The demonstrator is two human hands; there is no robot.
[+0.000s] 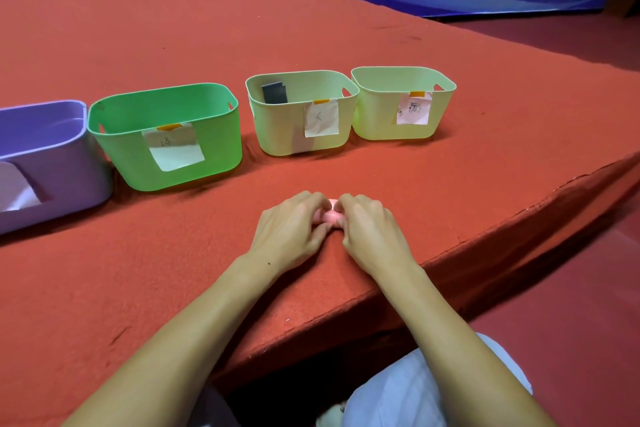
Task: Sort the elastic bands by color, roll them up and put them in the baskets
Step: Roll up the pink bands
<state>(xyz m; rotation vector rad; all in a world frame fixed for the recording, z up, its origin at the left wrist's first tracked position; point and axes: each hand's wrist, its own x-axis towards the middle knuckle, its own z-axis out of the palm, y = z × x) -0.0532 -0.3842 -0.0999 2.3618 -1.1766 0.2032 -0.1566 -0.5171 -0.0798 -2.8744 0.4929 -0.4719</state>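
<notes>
From where I watch, both hands are together low on the red desk [450, 163]; the left hand [291, 229] and the right hand [370, 229] have their fingertips curled in on a small pink band [330, 216], pinching it from either side, which I judge is how one keeps a roll tight while winding it (most of the band is hidden under the fingers, so I cannot tell how far it is rolled). The roll is pressed down on the desk, likely so the felt steadies it.

Beyond the hands stands a row of baskets, each with a paper label facing me so the color can be read: straight behind the hands is a pale basket [301, 114] with a dark grey piece [274, 92] leaning inside; to the right of the hands' line the far pale basket [401, 104] carries a pinkish label, probably the band's home; to the left sit the green basket [166, 139] and the purple basket [45, 163].
</notes>
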